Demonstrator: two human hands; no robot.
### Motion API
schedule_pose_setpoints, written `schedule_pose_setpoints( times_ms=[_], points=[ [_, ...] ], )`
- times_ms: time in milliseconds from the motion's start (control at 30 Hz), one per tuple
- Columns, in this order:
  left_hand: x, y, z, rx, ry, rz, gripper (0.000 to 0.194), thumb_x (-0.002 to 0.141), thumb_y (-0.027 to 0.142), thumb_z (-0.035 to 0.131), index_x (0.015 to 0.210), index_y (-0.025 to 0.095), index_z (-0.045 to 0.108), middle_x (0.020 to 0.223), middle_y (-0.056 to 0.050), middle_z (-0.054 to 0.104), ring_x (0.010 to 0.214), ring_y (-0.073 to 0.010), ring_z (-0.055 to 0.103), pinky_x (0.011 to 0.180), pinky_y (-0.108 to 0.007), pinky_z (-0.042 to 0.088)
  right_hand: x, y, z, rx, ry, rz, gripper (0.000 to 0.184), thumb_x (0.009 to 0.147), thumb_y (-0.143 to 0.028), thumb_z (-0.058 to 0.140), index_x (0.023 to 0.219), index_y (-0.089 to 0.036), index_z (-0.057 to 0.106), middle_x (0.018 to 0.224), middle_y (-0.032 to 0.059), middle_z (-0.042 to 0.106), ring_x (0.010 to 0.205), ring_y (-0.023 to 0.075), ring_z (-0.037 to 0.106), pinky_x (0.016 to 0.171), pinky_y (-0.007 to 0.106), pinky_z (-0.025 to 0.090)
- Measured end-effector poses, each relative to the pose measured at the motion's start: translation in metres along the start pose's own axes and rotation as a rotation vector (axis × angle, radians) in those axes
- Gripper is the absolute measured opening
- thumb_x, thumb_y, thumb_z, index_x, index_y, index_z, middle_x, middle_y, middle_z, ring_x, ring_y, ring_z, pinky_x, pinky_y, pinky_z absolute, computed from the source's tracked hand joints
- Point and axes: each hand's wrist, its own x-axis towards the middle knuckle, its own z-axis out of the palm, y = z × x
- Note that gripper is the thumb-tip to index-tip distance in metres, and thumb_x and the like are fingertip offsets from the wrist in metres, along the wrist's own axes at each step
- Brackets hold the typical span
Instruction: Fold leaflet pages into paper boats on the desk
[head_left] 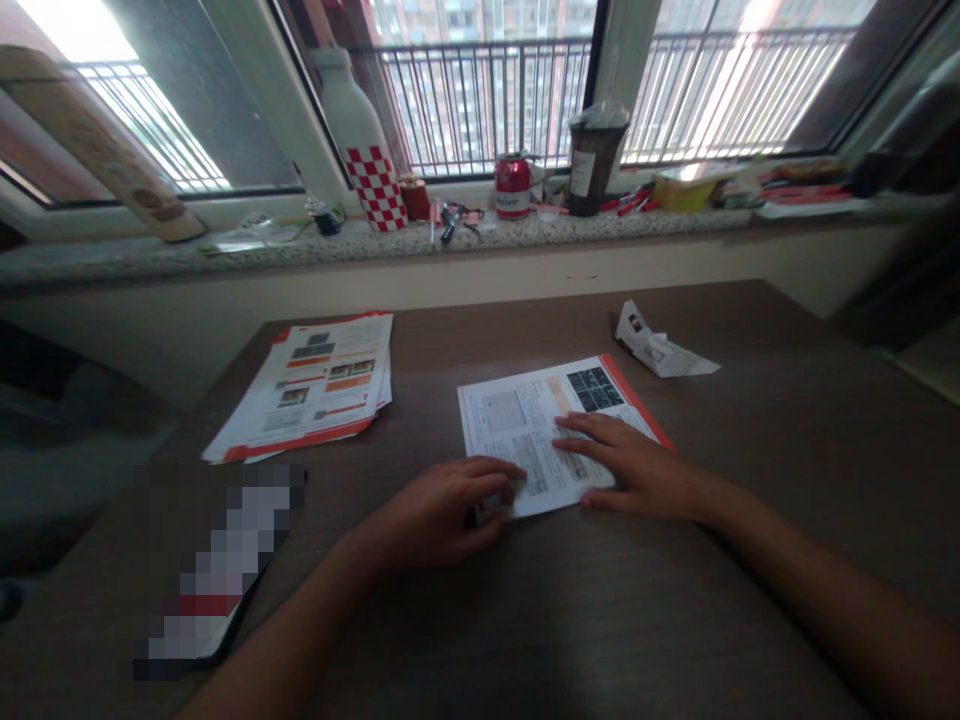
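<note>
A printed sheet of paper (499, 410) with a red right margin lies in front of me on the table. My right hand (634, 465) rests on its right part with the fingers spread and flat. At the lower left corner, my left hand (457, 510) has its fingers curled towards the thumb, gripping the paper's edge. The fingers partly hide that corner. Beyond the sheet, to the right, sits a folded paper piece (660, 350) with printing on it. A stack of printed sheets (315, 390) with red borders lies to the left.
A pixelated phone-like object (225, 570) lies on the brown table (570, 620), left of my left forearm. Along the windowsill (285, 255) stand a checkered bottle (367, 160), a red can (512, 185), a dark lidded cup (592, 165), a yellow container (684, 190) and small clutter.
</note>
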Motion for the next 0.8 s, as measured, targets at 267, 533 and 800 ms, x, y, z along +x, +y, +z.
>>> schedule_pose_setpoints(
  times_ms=[267, 533, 800],
  points=[
    [-0.0016, -0.0024, 0.0004, -0.010, -0.024, -0.031, 0.023, 0.089, 0.014, 0.071, 0.110, 0.025, 0.068, 0.145, -0.006, 0.063, 0.130, -0.0248, 0.062, 0.108, -0.041, 0.052, 0.0003, -0.0005, -0.0010, -0.035, -0.024, -0.002, 0.075, 0.093, -0.060, 0.069, 0.160, -0.040, 0.040, 0.171, 0.0039, 0.034, 0.156, 0.0341, 0.033, 0.123, 0.059, 0.036],
    [-0.0001, 0.0001, -0.0021, -0.026, -0.029, -0.016, 0.020, 0.093, 0.012, 0.063, 0.109, 0.023, 0.068, 0.141, -0.006, 0.064, 0.127, -0.0232, 0.063, 0.107, -0.039, 0.051, -0.0003, 0.0013, -0.0002, -0.031, -0.024, -0.009, 0.076, 0.094, -0.060, 0.069, 0.160, -0.040, 0.039, 0.171, 0.0039, 0.034, 0.155, 0.0349, 0.033, 0.123, 0.061, 0.035],
    [-0.0011, -0.0042, 0.0012, -0.040, -0.007, -0.010, 0.020, 0.096, 0.013, 0.062, 0.112, 0.023, 0.068, 0.143, -0.008, 0.064, 0.125, -0.0244, 0.065, 0.104, -0.041, 0.055, -0.0002, 0.0008, 0.0002, -0.016, -0.011, -0.013, 0.076, 0.093, -0.057, 0.072, 0.159, -0.039, 0.041, 0.170, 0.0047, 0.035, 0.154, 0.0355, 0.034, 0.123, 0.061, 0.035]
  ],
)
